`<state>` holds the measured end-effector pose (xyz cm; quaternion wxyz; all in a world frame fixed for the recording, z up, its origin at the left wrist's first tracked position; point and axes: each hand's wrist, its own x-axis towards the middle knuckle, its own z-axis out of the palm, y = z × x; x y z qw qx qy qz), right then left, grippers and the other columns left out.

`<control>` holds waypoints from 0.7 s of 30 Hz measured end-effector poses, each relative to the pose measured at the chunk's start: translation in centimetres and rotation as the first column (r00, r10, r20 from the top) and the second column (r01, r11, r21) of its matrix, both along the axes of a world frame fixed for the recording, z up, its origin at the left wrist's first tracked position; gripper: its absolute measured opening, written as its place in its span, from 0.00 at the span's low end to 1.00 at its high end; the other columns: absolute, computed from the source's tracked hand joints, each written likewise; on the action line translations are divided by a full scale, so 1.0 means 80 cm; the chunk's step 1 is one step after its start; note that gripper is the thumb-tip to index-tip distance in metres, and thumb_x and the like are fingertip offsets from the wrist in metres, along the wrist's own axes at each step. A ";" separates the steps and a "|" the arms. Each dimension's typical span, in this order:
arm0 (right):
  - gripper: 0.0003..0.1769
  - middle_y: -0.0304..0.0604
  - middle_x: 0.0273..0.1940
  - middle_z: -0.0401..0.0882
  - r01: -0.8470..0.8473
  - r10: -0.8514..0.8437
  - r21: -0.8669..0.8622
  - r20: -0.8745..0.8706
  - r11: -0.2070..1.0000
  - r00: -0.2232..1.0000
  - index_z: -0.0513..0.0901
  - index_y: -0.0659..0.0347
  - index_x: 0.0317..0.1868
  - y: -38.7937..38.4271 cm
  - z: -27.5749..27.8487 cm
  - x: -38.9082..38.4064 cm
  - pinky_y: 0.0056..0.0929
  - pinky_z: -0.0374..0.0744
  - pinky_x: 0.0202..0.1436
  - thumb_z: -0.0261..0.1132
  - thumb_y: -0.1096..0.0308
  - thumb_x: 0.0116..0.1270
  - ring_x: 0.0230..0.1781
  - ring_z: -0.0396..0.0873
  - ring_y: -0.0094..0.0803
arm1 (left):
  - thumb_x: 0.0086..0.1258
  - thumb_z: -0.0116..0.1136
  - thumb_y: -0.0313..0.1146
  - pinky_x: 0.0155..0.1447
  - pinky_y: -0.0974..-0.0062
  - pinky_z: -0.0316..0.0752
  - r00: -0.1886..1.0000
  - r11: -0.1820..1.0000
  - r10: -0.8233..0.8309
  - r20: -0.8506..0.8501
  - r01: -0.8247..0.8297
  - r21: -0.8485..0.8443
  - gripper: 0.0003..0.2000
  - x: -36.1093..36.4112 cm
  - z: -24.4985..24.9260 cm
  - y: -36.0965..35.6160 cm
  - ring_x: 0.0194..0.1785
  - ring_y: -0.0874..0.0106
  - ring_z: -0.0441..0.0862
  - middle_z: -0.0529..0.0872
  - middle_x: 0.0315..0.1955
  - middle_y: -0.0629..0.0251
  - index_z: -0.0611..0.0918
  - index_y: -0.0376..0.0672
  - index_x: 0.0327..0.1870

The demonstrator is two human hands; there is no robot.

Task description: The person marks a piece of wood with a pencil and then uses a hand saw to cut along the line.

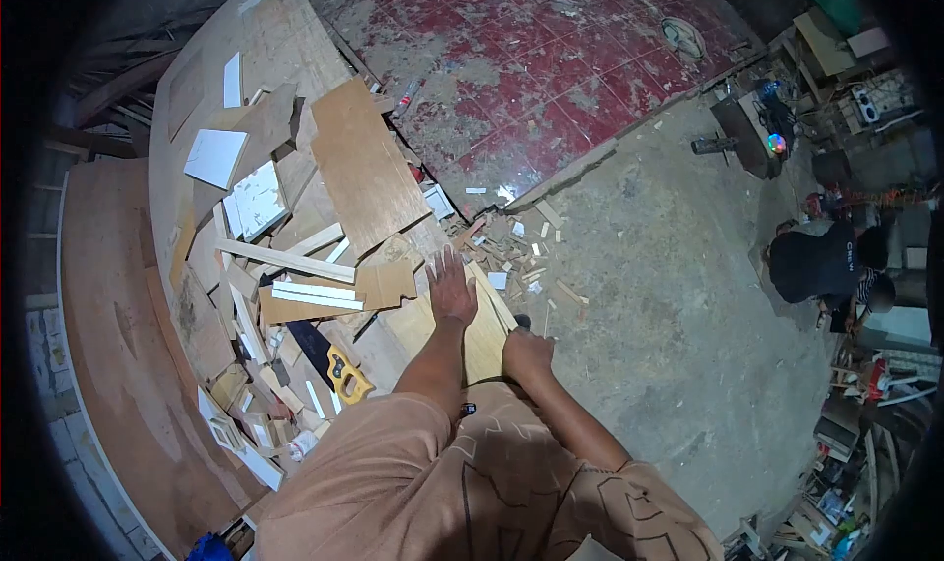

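My left hand (pixel 452 288) lies flat with fingers spread on a pale wooden board (pixel 480 350) at the edge of the workbench. My right hand (pixel 528 353) is closed in a fist beside the board's right edge. A small dark end (pixel 522 321) shows just above that fist, but the thing it holds is mostly hidden. Left of my left arm, a handsaw (pixel 346 375) with a yellow handle and dark blade rests among the offcuts. A notched brown piece of thin board (pixel 388 284) lies close to my left hand.
Wood strips (pixel 290 262), white-faced offcuts (pixel 258 203) and a plywood panel (pixel 364 163) cover the bench. Small scraps (pixel 506 256) litter the concrete floor (pixel 649 364). A person in a dark shirt (pixel 814 261) crouches at the right. Red tiles (pixel 551 79) lie beyond.
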<state>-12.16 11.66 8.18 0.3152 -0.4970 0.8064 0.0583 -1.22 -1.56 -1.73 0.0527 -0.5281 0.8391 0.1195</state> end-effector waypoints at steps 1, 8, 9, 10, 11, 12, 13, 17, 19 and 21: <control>0.12 0.55 0.37 0.87 0.050 -0.051 0.033 0.052 0.998 0.997 0.82 0.65 0.43 0.003 0.000 0.000 0.52 0.79 0.46 0.56 0.69 0.64 0.38 0.87 0.50 | 0.75 0.40 0.43 0.81 0.50 0.35 1.000 1.000 0.002 0.028 -0.002 -0.015 0.31 0.000 -0.003 0.000 0.81 0.52 0.42 0.48 0.78 0.53 0.56 0.37 0.76; 0.12 0.61 0.34 0.85 0.232 -0.226 -0.023 0.156 0.972 0.962 0.82 0.67 0.41 0.012 -0.002 0.003 0.49 0.84 0.39 0.55 0.71 0.65 0.37 0.87 0.55 | 0.73 0.39 0.40 0.81 0.50 0.36 1.000 0.999 -0.003 0.016 0.003 -0.042 0.32 -0.001 -0.003 -0.003 0.80 0.51 0.42 0.48 0.78 0.50 0.55 0.33 0.76; 0.12 0.61 0.34 0.85 0.244 -0.238 -0.019 0.155 0.970 0.959 0.82 0.67 0.41 0.010 -0.006 0.005 0.49 0.84 0.39 0.55 0.71 0.65 0.37 0.87 0.55 | 0.73 0.39 0.40 0.81 0.50 0.36 1.000 0.999 -0.015 0.016 0.015 -0.038 0.32 -0.002 -0.006 -0.003 0.80 0.51 0.42 0.48 0.78 0.50 0.55 0.33 0.76; 0.12 0.61 0.35 0.85 0.238 -0.231 -0.031 0.162 0.971 0.960 0.82 0.67 0.42 0.007 -0.008 0.006 0.49 0.84 0.39 0.54 0.70 0.65 0.37 0.87 0.54 | 0.73 0.40 0.41 0.81 0.51 0.35 1.000 0.999 -0.003 0.031 0.004 -0.038 0.33 -0.002 -0.008 -0.004 0.81 0.53 0.41 0.47 0.78 0.52 0.53 0.35 0.76; 0.13 0.62 0.35 0.85 0.228 -0.218 -0.042 0.169 0.973 0.961 0.82 0.67 0.42 0.004 -0.015 0.009 0.50 0.84 0.40 0.54 0.70 0.65 0.37 0.87 0.54 | 0.73 0.42 0.42 0.81 0.52 0.34 0.999 0.999 0.013 0.047 -0.011 -0.039 0.34 -0.001 -0.011 -0.003 0.81 0.54 0.39 0.45 0.79 0.53 0.51 0.37 0.77; 0.13 0.62 0.35 0.85 0.229 -0.219 -0.041 0.170 0.973 0.961 0.82 0.67 0.42 -0.001 -0.025 0.010 0.50 0.84 0.40 0.54 0.70 0.65 0.37 0.87 0.54 | 0.73 0.42 0.42 0.81 0.52 0.34 0.999 0.999 0.012 0.048 -0.010 -0.039 0.34 -0.001 -0.014 -0.004 0.81 0.54 0.39 0.45 0.79 0.53 0.51 0.37 0.77; 0.13 0.62 0.36 0.85 0.222 -0.214 -0.036 0.160 0.974 0.964 0.82 0.67 0.42 -0.007 -0.034 0.012 0.49 0.84 0.40 0.54 0.69 0.65 0.38 0.87 0.53 | 0.73 0.43 0.42 0.81 0.52 0.33 0.999 0.998 0.045 -0.017 -0.046 -0.049 0.35 0.000 -0.016 -0.003 0.81 0.54 0.39 0.45 0.79 0.52 0.51 0.36 0.77; 0.14 0.61 0.37 0.86 0.174 -0.167 -0.028 0.164 0.984 0.972 0.82 0.66 0.43 -0.039 -0.065 0.014 0.49 0.84 0.41 0.53 0.68 0.66 0.39 0.87 0.53 | 0.72 0.43 0.42 0.81 0.54 0.33 0.998 0.996 0.062 -0.019 -0.063 -0.062 0.36 0.000 -0.017 -0.001 0.81 0.54 0.38 0.43 0.79 0.50 0.48 0.35 0.78; 0.14 0.61 0.38 0.86 0.196 -0.186 -0.054 0.157 0.979 0.970 0.82 0.66 0.43 -0.041 -0.081 0.018 0.49 0.84 0.41 0.52 0.68 0.67 0.39 0.87 0.53 | 0.72 0.43 0.42 0.81 0.53 0.33 0.997 0.997 0.065 -0.032 -0.067 -0.045 0.36 0.000 -0.014 -0.001 0.81 0.54 0.38 0.43 0.79 0.50 0.48 0.35 0.78; 0.14 0.60 0.38 0.86 0.216 -0.202 -0.083 0.151 0.973 0.968 0.82 0.66 0.44 -0.038 -0.082 0.018 0.49 0.84 0.41 0.52 0.68 0.67 0.39 0.87 0.53 | 0.72 0.44 0.42 0.81 0.53 0.33 0.996 0.997 0.071 -0.044 -0.073 -0.030 0.37 0.000 -0.013 -0.003 0.81 0.54 0.38 0.43 0.79 0.51 0.48 0.36 0.78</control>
